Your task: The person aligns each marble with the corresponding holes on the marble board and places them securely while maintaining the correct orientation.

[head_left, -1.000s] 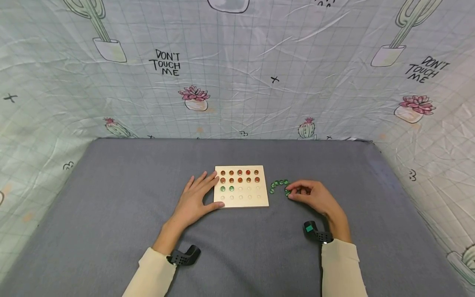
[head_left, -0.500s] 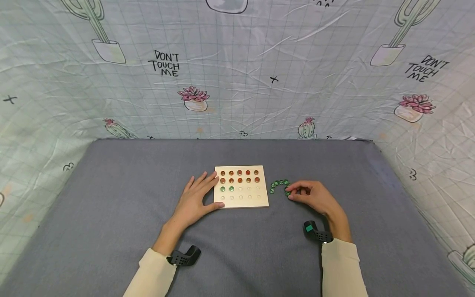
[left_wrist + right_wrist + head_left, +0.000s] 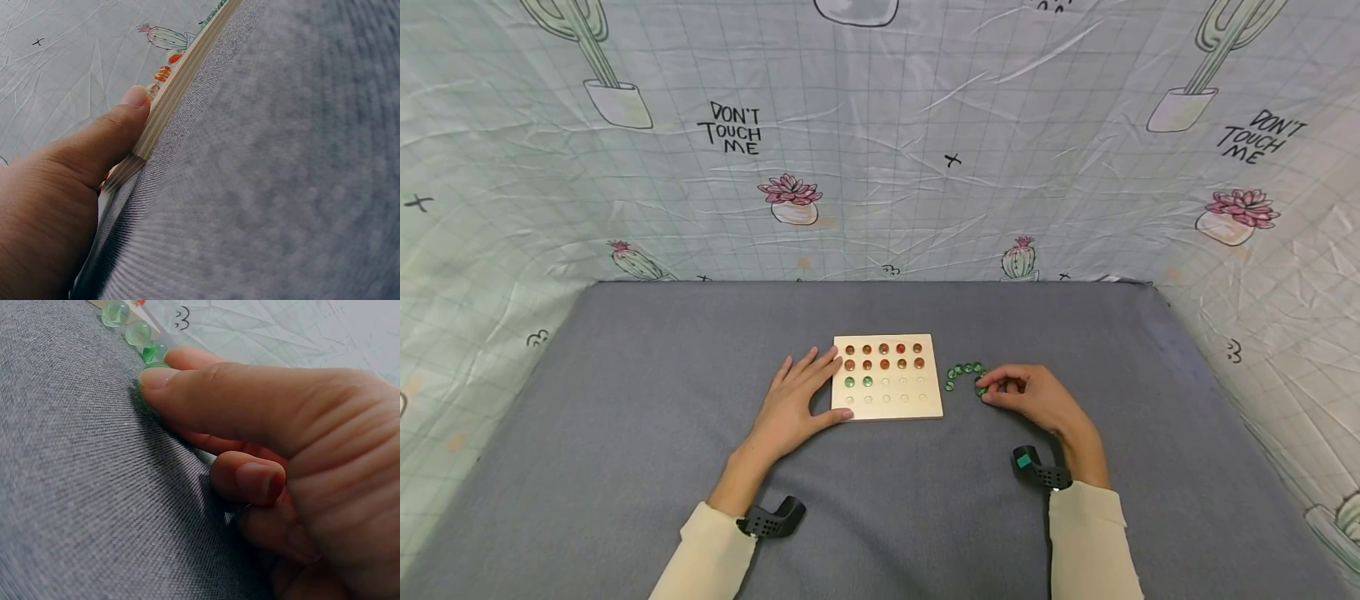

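Note:
A pale wooden board (image 3: 895, 410) lies on the grey cloth. Orange-red marbles (image 3: 884, 364) fill its two far rows, and two green marbles (image 3: 859, 382) sit at the left of the third row. Bare hollows show across the rest. My left hand (image 3: 793, 408) rests spread on the board's left side, its thumb (image 3: 125, 119) over the near corner. Right of the board, my right hand (image 3: 1030, 396) pinches a green marble (image 3: 154, 365) between thumb and forefinger, low over the cloth; the fingers mostly hide it. Its other fingers are curled.
Several loose green marbles (image 3: 958, 370) form an arc on the cloth between the board and my right hand. Grey cloth (image 3: 880, 500) covers the table. A printed fabric backdrop (image 3: 880, 167) rises behind and at both sides.

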